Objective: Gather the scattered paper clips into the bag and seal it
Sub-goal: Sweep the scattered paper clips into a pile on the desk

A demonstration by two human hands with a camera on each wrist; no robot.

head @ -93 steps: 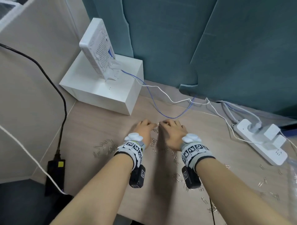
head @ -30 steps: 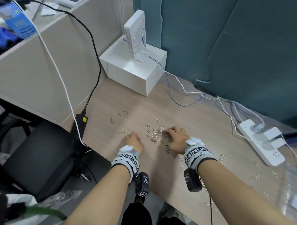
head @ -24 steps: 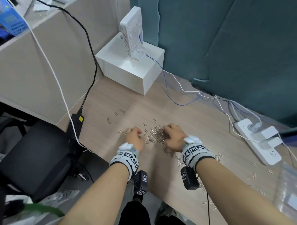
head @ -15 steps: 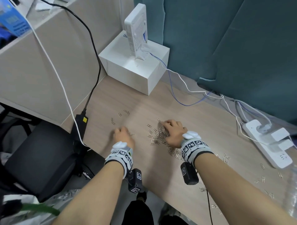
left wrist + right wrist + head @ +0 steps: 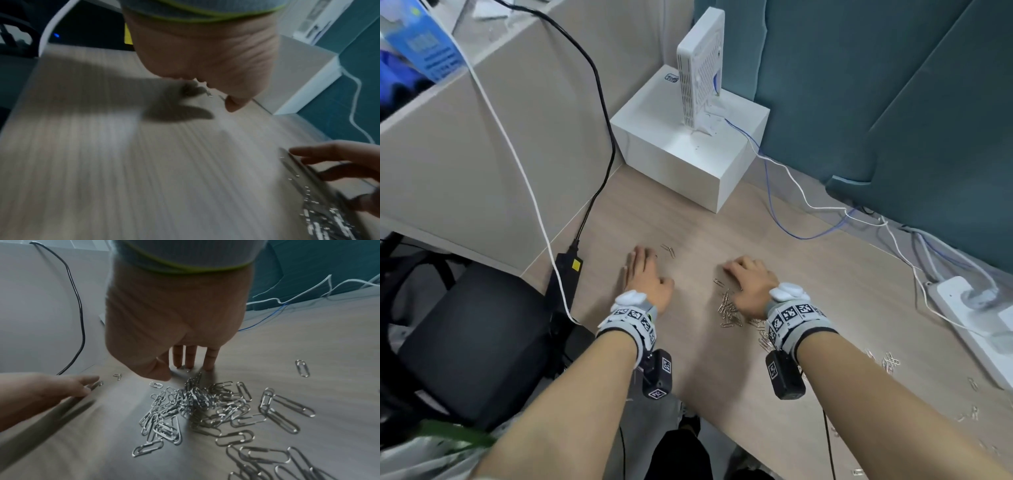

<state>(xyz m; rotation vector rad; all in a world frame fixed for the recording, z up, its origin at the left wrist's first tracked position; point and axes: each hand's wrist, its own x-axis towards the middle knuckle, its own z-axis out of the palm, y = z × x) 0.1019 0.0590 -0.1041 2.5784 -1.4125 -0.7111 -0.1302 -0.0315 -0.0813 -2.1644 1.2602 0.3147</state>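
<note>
Silver paper clips lie on the wooden desk (image 5: 808,274). The main pile (image 5: 727,313) sits just left of my right hand (image 5: 748,281). In the right wrist view its fingertips (image 5: 191,365) stand straight down on the desk at the pile's (image 5: 197,404) far edge. My left hand (image 5: 642,270) lies flat, fingers stretched toward two stray clips (image 5: 669,250). It holds nothing. The left wrist view is blurred and shows the thumb (image 5: 234,104) near a few clips (image 5: 209,94). More loose clips (image 5: 890,361) lie to the right. No bag is in view.
A white box (image 5: 688,150) with an upright router (image 5: 700,65) stands at the back. White and blue cables (image 5: 801,205) run to a power strip (image 5: 969,308) at the right. A black adapter (image 5: 566,270) sits at the desk's left edge, above a black chair (image 5: 472,342).
My left hand has moved away from the pile, out to the left toward the stray clips. My right hand has stayed by the pile, which has grown tighter.
</note>
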